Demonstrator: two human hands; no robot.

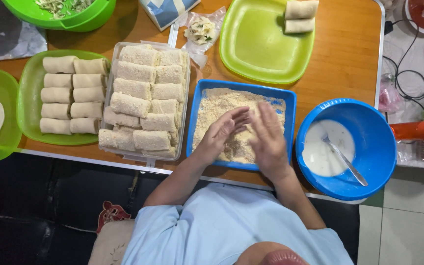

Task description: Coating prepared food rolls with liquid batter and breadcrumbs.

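Left hand (224, 130) and right hand (268, 137), fingers flat together (palms facing, nothing visible between), hover over square blue plastic breadcrumb tray (199, 98).

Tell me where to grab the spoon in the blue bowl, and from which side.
Grip the spoon by its handle end, which rests high against the rim of the blue bowl on the person's side. Come from above on that near side: the spoon's head lies in the white batter, so the raised handle is probably the clean, free part.

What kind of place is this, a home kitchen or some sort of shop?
Probably a home food-prep table, though it could be a small stall. A wooden table holds a blue tray of breadcrumbs, a clear container of breaded rolls, and a blue bowl of batter.
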